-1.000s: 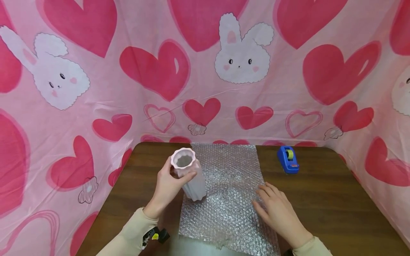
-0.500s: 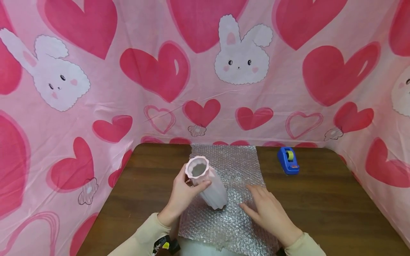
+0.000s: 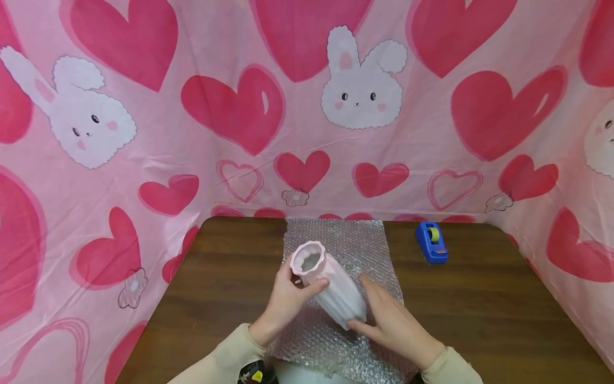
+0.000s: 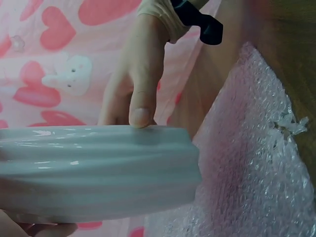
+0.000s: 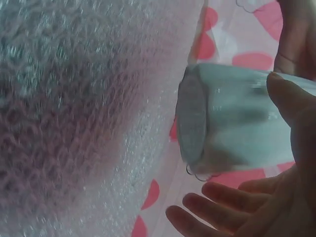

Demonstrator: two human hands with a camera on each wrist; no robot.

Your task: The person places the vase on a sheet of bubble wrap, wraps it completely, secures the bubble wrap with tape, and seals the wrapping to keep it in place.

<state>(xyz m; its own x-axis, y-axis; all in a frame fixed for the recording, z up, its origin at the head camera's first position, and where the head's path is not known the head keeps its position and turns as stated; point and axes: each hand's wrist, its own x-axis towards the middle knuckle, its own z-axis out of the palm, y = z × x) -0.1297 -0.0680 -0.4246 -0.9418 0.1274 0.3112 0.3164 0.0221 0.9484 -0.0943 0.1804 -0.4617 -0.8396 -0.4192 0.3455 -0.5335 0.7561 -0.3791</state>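
A white, ribbed vase with a scalloped pink rim tilts above the bubble wrap, its mouth toward upper left. My left hand grips it near the neck, thumb on the near side. Beside the base is my right hand, its thumb at the vase's lower end. In the left wrist view, the thumb of the right hand overlaps the vase's edge. Seen from the right wrist, the vase's flat base hangs over the wrap, and the right hand's fingers are spread below it.
A blue tape dispenser with yellowish tape stands at the back right of the brown wooden table. The bubble wrap runs from the back edge to the front. Pink heart-patterned cloth hangs around the table.
The left hand has carried the vase rightward and toward me, tilting it further so its base swings right. The right hand has moved left, from the wrap's right edge to the vase's base.
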